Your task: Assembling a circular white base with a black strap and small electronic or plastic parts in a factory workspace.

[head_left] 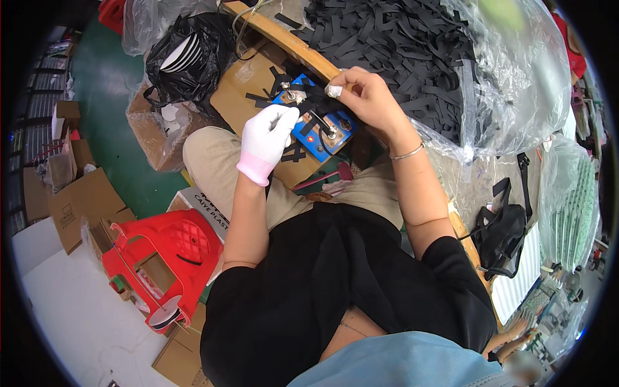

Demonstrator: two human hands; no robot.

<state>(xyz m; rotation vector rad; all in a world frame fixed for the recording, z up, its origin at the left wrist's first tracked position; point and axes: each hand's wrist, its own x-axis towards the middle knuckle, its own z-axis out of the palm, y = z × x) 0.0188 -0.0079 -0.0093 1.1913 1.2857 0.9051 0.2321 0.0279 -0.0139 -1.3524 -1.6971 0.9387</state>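
Observation:
My left hand (265,138), in a white glove with a pink cuff, is closed beside two blue devices with metal fittings. What its fingers hold, if anything, is hidden. The nearer blue device (320,149) lies just right of the glove, and the farther blue device (282,99) sits beyond it. Black strips lie on and around both. Farther right, my right hand (374,103) is bare with a white wrap on a fingertip. Its thumb and fingers are pinched together at the wooden edge (309,55); I cannot make out anything between them.
A large heap of black strips (393,58) lies on clear plastic at the far right. Cardboard (242,87) lies under the devices. A black bag (213,48) holding white pieces stands far left, a red plastic stool (203,238) near left. A black bag with straps (506,232) lies right.

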